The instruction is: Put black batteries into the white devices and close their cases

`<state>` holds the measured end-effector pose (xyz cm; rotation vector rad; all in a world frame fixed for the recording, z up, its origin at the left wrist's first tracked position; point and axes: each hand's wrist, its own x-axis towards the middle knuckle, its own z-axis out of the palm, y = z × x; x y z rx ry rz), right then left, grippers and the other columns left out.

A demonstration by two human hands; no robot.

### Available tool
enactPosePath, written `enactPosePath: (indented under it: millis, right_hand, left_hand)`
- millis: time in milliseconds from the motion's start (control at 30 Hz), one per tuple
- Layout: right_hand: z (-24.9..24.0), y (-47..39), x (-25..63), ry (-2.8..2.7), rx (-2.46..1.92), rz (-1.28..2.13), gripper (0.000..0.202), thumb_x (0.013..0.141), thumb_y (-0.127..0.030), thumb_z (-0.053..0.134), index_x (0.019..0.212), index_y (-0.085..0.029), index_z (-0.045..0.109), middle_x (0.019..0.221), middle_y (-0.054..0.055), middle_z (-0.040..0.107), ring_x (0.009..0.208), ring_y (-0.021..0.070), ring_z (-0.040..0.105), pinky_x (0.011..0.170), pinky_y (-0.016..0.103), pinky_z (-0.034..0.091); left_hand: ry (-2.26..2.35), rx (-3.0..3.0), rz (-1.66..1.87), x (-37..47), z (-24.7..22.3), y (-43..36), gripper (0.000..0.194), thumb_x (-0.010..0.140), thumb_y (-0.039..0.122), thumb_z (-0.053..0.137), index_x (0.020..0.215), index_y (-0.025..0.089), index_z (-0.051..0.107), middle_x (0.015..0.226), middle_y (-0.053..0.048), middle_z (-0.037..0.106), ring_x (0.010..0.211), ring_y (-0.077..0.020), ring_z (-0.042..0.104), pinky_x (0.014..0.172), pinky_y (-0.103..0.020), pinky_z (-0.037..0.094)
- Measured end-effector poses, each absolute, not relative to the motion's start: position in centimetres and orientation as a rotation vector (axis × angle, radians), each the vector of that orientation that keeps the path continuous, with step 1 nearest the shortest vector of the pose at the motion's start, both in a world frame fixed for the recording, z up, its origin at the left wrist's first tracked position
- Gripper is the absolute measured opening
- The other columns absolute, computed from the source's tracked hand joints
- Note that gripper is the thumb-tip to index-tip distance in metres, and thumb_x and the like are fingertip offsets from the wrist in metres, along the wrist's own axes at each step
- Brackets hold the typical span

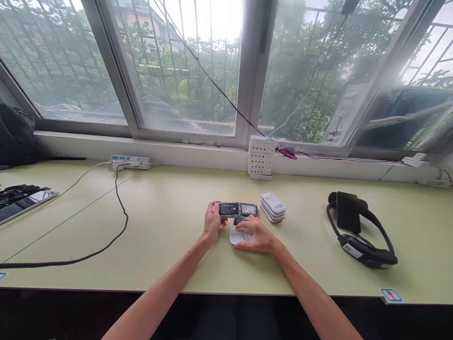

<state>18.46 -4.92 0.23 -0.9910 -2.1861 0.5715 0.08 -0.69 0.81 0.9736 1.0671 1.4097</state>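
My left hand grips the left end of a black battery device marked 3000mAh, held just above the table. Just right of it, my right hand has its thumb and fingers around a white cover with small print. Behind my right hand lies another opened device with a pale label, partly overlapped by the held one. A further dark battery piece shows between the two hands, mostly hidden. To the right stands a short stack of white rounded cases.
A white slotted block with red and blue wires stands by the window sill. A black headset lies at the right. A power strip, a black cable and a tablet are at the left.
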Motion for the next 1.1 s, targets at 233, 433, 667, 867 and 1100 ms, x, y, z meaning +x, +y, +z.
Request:
enactPosePath:
  millis: [233,433,667,867,1100]
  right_hand:
    - [0.45,-5.27,18.28,-2.093,-1.012,0.554,0.024,0.073,-0.035,0.078,0.092,-0.021,0.073,0.088,0.005,0.070,0.083,0.0196,0.060,0.074,0.030,0.048]
    - [0.15,-5.05,18.26,-2.021,-0.989,0.509,0.014,0.075,-0.033,0.076,0.082,-0.021,0.074,0.081,0.003,0.071,0.072,0.0163,0.063,0.070,0.028,0.047]
    - [0.34,-4.83,18.30,-1.943,-1.009,0.529,0.017,0.078,-0.036,0.075,0.076,-0.020,0.071,0.075,0.002,0.072,0.068,0.0156,0.064,0.066,0.026,0.047]
    - [0.21,-4.82,18.34,-1.918,-1.037,0.534,0.017,0.084,-0.036,0.067,0.082,-0.020,0.073,0.081,0.004,0.073,0.072,0.0180,0.065,0.069,0.029,0.048]
    - [0.03,-4.57,18.47,-1.857,-1.077,0.525,0.021,0.087,-0.037,0.061,0.084,-0.020,0.074,0.083,0.005,0.073,0.073,0.0188,0.063,0.067,0.029,0.047]
  left_hand:
    - [1.078,0.988,1.406,-0.01,0.75,-0.72,0.027,0.089,0.046,0.048,0.101,0.022,0.048,0.061,0.007,0.050,0.033,-0.0065,0.044,0.030,-0.017,0.029]
    - [1.068,1.020,1.393,-0.03,0.73,-0.80,0.032,0.089,0.051,0.048,0.103,0.022,0.050,0.062,0.007,0.049,0.031,-0.0048,0.040,0.029,-0.016,0.026]
    - [1.041,1.065,1.405,0.12,0.17,-0.45,0.040,0.083,0.058,0.055,0.101,0.022,0.050,0.059,0.008,0.046,0.032,-0.0042,0.038,0.029,-0.015,0.025]
    - [1.040,1.137,1.381,0.16,0.37,-0.65,0.044,0.079,0.056,0.063,0.104,0.022,0.050,0.054,0.010,0.043,0.033,-0.0047,0.039,0.032,-0.015,0.028]
    - [0.986,1.213,1.300,0.26,0.85,-1.23,0.050,0.078,0.047,0.067,0.115,0.021,0.048,0.058,0.008,0.048,0.036,-0.0072,0.047,0.035,-0.018,0.036]
